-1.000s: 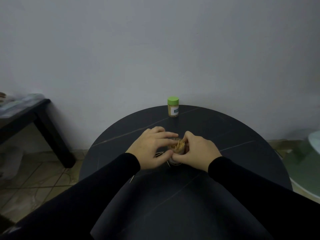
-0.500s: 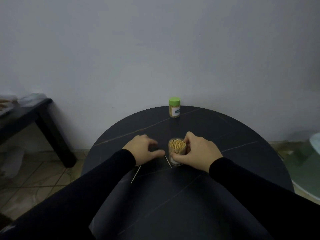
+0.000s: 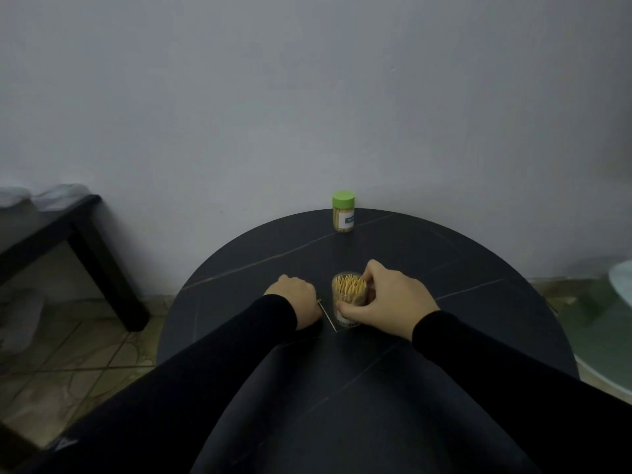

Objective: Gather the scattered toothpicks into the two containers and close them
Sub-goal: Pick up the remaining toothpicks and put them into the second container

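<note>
One round black table [image 3: 444, 302] stands against a grey wall [image 3: 307, 97]. Right hand [image 3: 393, 295] grips the open container [image 3: 349, 302], full of toothpicks. Left hand [image 3: 295, 295] lies curled beside a loose toothpick [image 3: 327, 316]; its contents cannot be told. The green-lidded container [image 3: 343, 212] stands closed at the far edge.

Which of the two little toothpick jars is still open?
The near jar, gripped by the right hand: it has no lid and toothpick tips show at its mouth. The far jar wears a green cap.

Green lid [image 3: 343, 199] on the far container [image 3: 343, 218], black table [image 3: 478, 285] (thin pale veins), black sleeves [image 3: 239, 354].
</note>
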Tool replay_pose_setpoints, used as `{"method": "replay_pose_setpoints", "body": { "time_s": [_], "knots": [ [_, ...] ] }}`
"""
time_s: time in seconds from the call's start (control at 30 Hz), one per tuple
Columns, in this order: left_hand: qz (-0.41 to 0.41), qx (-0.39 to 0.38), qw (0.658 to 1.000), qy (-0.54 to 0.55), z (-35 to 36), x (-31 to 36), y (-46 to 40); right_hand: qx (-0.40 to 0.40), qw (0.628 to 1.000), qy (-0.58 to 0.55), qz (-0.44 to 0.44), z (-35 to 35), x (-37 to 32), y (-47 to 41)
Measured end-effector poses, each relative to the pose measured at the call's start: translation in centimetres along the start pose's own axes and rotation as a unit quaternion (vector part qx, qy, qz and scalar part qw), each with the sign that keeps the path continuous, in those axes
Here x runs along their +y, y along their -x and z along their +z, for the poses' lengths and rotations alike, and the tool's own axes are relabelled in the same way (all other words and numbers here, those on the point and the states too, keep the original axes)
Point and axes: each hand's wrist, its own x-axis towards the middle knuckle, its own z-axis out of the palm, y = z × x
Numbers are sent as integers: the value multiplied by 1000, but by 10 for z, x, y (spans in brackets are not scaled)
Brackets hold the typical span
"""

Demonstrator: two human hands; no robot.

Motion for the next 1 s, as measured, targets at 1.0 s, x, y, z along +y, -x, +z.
{"method": "replay_pose_setpoints", "body": {
  "time_s": [1.0],
  "knots": [
    [227,298,885,276,8,-3,28,-2,1000,-14,-15,-4,1,3]
  ]
}}
